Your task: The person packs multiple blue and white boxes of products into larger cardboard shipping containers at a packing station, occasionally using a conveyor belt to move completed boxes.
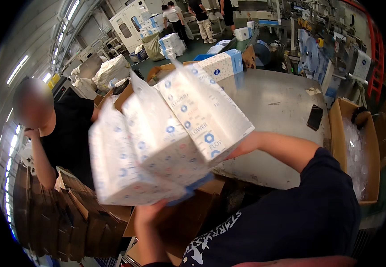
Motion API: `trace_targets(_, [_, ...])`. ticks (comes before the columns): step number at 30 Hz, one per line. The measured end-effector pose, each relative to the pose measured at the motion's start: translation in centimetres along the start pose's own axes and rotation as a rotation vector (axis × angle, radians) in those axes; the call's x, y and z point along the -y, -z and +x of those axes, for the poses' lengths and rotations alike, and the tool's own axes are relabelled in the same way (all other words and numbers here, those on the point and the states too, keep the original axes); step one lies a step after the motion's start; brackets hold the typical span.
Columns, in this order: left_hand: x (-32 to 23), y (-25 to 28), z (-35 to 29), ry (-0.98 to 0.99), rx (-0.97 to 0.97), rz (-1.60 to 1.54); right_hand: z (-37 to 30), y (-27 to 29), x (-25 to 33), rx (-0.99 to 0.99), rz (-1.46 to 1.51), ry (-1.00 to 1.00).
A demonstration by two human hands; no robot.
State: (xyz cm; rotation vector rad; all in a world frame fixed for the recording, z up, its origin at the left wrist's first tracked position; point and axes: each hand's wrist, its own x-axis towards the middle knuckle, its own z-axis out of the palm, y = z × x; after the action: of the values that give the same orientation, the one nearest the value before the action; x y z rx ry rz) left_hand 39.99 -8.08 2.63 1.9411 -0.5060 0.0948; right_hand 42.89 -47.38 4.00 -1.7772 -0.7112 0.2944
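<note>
Three white plastic-wrapped packs (157, 129), printed with small blue and red marks, are held side by side in the air in front of me. They look like tissue packs, with loose film tails sticking up at their far ends. My left hand (150, 211) supports them from below at the near left. At the right pack's lower end, my right hand (243, 146) grips the group from the side. Most fingers of both hands are hidden by the packs. Under the packs, an open cardboard box (197, 213) shows its dark inside. The packs are slightly motion-blurred.
A metal table (268, 111) bears another printed pack (222, 64) and a black phone (315, 117). On the right, a cardboard box (371, 164) holds clear plastic bags. A co-worker in black (70, 133) is at the left, behind flattened cartons (46, 218). Machines and people stand farther back.
</note>
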Motion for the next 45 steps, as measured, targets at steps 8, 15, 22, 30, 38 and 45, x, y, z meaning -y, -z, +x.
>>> trace_targets(8, [-8.1, 13.9, -5.3, 0.597, 0.609, -0.176, -1.3, -12.2, 0.6, 1.047, -0.311, 0.043])
trace_targets(15, [22.8, 0.3, -16.5, 0.956, 0.558, -0.140, -7.3, -5.5, -4.1, 0.101, -0.081, -0.546])
trace_targets(22, [22.8, -5.7, -24.0, 0.820, 0.043, 0.886, -32.3, 9.3, -9.9, -1.322, -0.851, -0.871])
trace_targets(30, [34.8, -10.8, -31.0, -0.148, 0.108, 1.675, -61.7, 3.4, -19.2, -1.370, -0.342, -1.657])
trace_targets(38, [25.4, -15.0, -13.9, 0.499, 0.879, 0.834, -62.7, 0.3, -21.6, -1.406, 0.156, -1.614])
trace_targets(45, [22.7, -20.9, -7.8, 0.501, 1.098, 0.446, -60.6, 2.7, -20.3, -1.376, 0.268, -1.559])
